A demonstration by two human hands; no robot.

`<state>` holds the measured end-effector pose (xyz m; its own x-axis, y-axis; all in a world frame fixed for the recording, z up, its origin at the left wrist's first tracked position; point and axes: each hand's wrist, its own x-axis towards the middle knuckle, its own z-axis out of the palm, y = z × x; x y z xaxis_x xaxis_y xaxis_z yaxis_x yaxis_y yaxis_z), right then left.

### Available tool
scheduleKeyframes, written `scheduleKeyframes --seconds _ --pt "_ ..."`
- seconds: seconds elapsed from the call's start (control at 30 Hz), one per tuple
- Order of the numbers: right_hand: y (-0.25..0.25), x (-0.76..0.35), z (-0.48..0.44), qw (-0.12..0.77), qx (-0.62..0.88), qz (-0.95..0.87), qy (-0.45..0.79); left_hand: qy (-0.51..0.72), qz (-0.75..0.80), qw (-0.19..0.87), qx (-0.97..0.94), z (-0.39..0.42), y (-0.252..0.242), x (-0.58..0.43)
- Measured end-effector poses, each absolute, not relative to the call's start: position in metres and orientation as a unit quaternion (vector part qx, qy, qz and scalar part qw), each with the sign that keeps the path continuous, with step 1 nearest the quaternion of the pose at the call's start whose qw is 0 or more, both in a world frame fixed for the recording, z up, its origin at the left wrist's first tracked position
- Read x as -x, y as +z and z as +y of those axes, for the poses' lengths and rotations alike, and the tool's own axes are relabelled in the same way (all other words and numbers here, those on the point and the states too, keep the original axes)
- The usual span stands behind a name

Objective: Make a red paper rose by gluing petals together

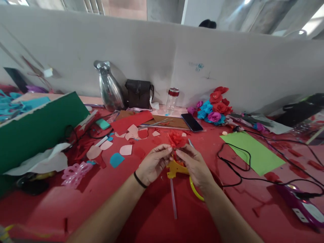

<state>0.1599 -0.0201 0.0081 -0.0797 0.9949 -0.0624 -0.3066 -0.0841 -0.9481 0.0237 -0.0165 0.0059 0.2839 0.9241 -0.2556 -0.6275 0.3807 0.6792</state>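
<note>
A red paper flower (176,139) is pinched at its base between my two hands, its ruffled petals facing up. My left hand (156,162), with a dark band on the wrist, grips it from the left with thumb and fingertips. From the other side, my right hand (196,164) presses thumb and fingers against the flower's underside. Below and between the hands lies a yellow hot glue gun (172,169), with a clear glue stick (173,202) pointing toward me. A yellow ring-shaped piece (195,189) shows partly under my right hand.
Cut paper petals (126,150) lie scattered to the left, near a green box (48,125). Behind stand a metal jug (110,88), dark bag (139,94), glass jar (172,100), phone (192,122) and bunch of paper flowers (215,107). Black cables (234,172) cross green paper (253,152) at right.
</note>
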Motion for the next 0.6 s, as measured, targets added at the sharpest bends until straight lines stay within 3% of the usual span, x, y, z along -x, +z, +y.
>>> scheduleKeyframes --seconds 0.33,0.6 --pt "0.004 -0.156 -0.019 0.544 0.433 -0.445 0.564 0.484 0.333 0.77 -0.25 -0.015 0.001 -0.026" --pt "-0.001 -0.156 -0.018 0.559 0.474 -0.456 0.505 0.552 0.375 0.694 -0.271 -0.02 0.005 -0.035"
